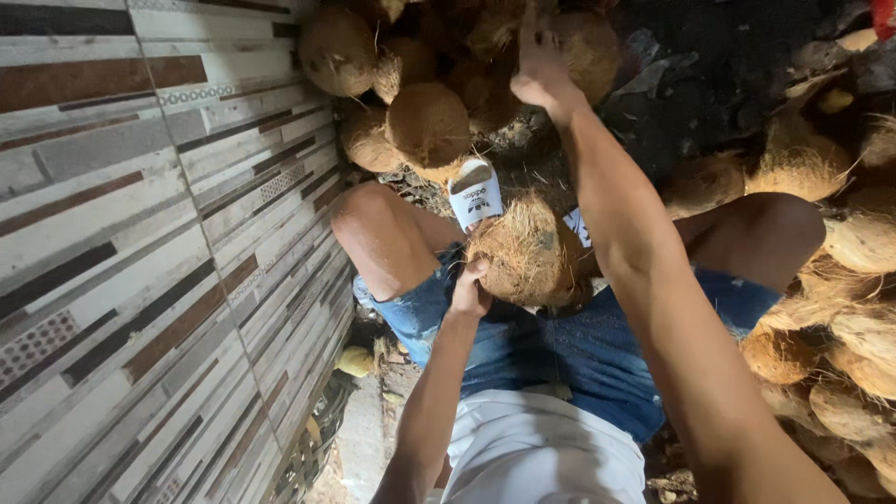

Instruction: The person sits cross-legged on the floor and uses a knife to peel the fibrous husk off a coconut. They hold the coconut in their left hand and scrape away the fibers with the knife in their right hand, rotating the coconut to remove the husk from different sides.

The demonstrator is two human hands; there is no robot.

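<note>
Seated, my left hand point(469, 291) gripped a husked coconut point(525, 252) on my lap; my right hand point(541, 70) reached, fingers spread, touching the pile point(429, 121), which looked liable to tumble.

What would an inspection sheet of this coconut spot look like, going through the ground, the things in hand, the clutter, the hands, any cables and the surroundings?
Surface: dark ground strewn with husk fibres.
Job's things: a fibrous brown coconut rests on the person's lap, against denim shorts.
Clutter: heaps of husked coconuts ahead and along the right side; a white sandal on one foot.
Hands: left hand in a grip on the lap coconut's lower edge; right hand stretched out to the pile ahead, fingers open, touching a coconut there.
Cables: nothing seen.
Surroundings: a striped tiled wall close on the left; a small yellowish object at its foot.
</note>
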